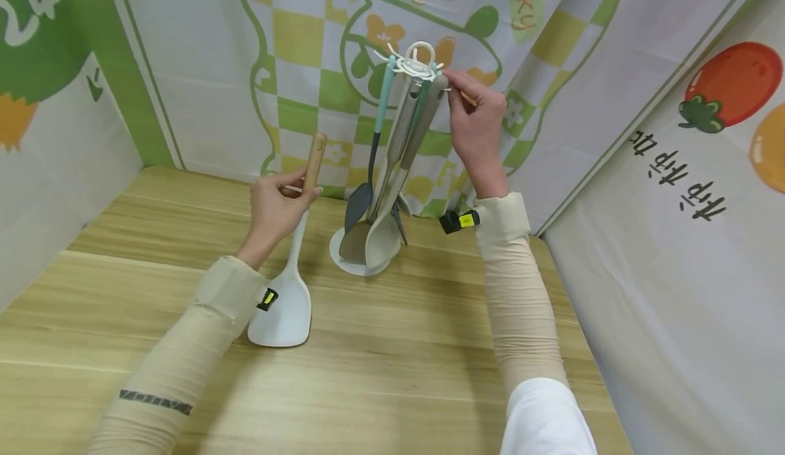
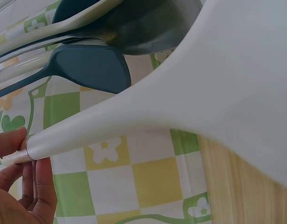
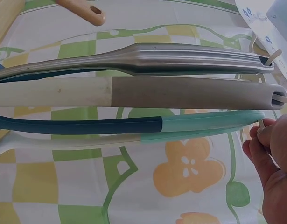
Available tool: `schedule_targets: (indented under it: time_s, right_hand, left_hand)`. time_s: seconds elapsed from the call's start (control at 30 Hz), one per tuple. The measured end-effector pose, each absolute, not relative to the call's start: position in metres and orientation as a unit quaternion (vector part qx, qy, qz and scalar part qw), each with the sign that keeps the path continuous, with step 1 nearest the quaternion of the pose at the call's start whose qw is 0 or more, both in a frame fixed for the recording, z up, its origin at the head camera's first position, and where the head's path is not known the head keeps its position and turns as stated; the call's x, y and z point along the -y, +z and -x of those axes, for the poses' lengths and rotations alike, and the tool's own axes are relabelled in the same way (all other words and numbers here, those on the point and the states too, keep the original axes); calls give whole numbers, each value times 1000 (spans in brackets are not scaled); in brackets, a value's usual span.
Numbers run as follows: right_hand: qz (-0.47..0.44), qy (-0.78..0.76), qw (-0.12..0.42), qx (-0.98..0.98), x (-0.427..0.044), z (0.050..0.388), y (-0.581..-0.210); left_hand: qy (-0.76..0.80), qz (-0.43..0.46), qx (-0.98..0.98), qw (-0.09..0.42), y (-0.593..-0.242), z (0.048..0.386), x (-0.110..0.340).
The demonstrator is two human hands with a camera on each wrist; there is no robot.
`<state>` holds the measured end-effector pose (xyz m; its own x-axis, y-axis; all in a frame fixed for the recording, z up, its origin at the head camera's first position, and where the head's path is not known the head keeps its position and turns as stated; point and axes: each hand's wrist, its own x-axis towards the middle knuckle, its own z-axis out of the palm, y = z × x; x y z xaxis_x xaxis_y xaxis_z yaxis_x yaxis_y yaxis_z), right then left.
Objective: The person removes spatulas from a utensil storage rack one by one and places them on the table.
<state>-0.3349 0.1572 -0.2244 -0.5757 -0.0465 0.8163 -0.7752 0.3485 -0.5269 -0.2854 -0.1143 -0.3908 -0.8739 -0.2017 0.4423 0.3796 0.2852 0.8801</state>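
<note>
My left hand [image 1: 277, 206] pinches the wooden handle of a white spatula [image 1: 284, 308] between thumb and fingers. The spatula's broad blade points down, at the table or just above it. To its right stands a white utensil rack [image 1: 416, 67] with a ring on top and hooks around it. My right hand [image 1: 481, 118] is at the rack's top, its thumb and fingers pinching a hook beside the end of a teal-handled utensil [image 3: 204, 122]. Also hanging there are a steel-handled utensil [image 3: 194, 59], a grey-handled spoon [image 1: 383, 237] and a dark spatula [image 1: 358, 204].
The rack's round white base [image 1: 362, 270] rests on the wooden table [image 1: 417, 346], near its back edge. Behind hangs a checked, patterned cloth [image 1: 300, 39]. A pale printed wall [image 1: 687, 271] rises at the right, another wall [image 1: 55, 189] at the left.
</note>
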Motion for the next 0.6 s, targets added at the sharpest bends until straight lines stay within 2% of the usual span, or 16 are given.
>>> schedule_targets:
  time_s: [0.23,0.47,0.6]
  right_hand:
    - [-273,498,348,746,-153,316,-213]
    - [-282,490,349,747,-158,326,-216]
    - [-290,481,357,746,-155,318,-212]
  left_hand:
    - [-587,59,770,241,-395,288,114]
    - [-583,53,782,215,-397,288,115]
    - [-574,51,790,212,-400,291,116]
